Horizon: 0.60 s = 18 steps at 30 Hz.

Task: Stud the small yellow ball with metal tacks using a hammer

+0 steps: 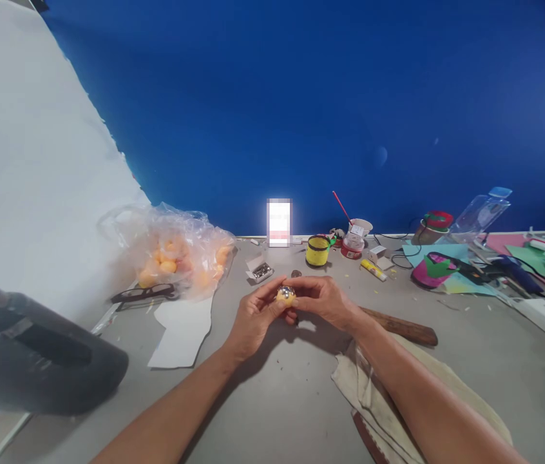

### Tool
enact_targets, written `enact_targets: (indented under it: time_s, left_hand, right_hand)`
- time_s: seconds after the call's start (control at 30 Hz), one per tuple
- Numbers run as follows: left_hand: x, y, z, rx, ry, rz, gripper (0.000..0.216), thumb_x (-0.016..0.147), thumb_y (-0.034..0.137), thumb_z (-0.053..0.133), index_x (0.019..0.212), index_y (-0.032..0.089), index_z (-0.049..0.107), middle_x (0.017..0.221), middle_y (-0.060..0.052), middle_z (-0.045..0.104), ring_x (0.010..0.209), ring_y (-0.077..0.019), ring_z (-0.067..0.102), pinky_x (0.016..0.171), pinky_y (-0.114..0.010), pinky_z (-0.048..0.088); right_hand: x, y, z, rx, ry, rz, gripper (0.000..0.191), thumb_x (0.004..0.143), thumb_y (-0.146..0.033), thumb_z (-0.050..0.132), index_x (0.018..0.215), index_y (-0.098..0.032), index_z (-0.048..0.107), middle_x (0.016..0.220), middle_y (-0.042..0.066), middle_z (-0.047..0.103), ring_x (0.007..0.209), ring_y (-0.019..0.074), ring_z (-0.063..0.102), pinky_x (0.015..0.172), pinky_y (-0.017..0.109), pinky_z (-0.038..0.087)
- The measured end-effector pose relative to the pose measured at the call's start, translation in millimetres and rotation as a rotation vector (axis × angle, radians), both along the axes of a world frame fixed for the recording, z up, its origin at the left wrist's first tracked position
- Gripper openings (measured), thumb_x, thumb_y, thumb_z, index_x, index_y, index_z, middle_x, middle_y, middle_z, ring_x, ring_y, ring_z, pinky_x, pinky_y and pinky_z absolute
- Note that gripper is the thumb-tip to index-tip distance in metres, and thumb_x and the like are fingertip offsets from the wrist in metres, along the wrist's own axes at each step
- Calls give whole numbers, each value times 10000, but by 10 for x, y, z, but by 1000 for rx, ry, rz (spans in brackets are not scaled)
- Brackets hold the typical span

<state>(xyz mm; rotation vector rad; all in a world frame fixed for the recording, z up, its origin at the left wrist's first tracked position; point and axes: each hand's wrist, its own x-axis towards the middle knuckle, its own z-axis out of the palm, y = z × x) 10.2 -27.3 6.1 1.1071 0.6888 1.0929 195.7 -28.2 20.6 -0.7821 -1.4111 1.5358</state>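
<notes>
Above the middle of the grey table (pixel 272 399), both hands pinch one small orange ball (pixel 286 295) — its top covered with shiny metal heads. The left hand (pixel 256 316) grips it between thumb and fingers, and the right hand (pixel 328 299) closes on its other side; the fingers conceal much of its surface. Just beyond, a small white box (pixel 254 262) stands open, filled with little metallic pieces. To its right, a yellow pot (pixel 317 255) shows a dark interior, its contents unreadable. Farther right, a red stick (pixel 341 206) leans by a pale cup (pixel 361 225); its lower end is hard to make out. At the left, a clear plastic bag (pixel 190 222) holds many more orange balls, blurred by its folds. A dark cylinder (pixel 60 354) is cut off by the left edge — smeared, too. The right forearm hides part of a cream cloth (pixel 446 374) and the end of a wooden handle (pixel 405 327).
</notes>
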Motion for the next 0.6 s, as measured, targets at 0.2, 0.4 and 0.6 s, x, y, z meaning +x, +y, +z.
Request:
enact_targets:
  time_s: [0.2,0.4,0.6]
  left_hand:
    - [4,-7,9,0,25,7,609,767,308,853,1329,155,675,1049,-100,772,675,-164,714,749,-371,610]
    - [28,-33,17,10,-6,-7,599,797,325,821,1360,205,654,1269,-120,711,805,-188,726,783,-380,630]
    - [25,-3,-12,9,23,105,600,753,319,859,1308,195,666,1332,-127,649,958,-214,710,782,-315,627]
  right_hand:
    - [12,24,-38,39,40,-12,412,790,-373,834,1149,-186,754,843,40,730,694,171,668,718,342,553]
    - [83,32,-3,49,-15,10,454,812,-409,808,1198,-185,725,978,66,733,783,182,678,772,350,573]
    - [72,41,-14,56,-9,34,521,800,-356,806,1276,-186,682,960,67,746,792,193,692,808,385,572]
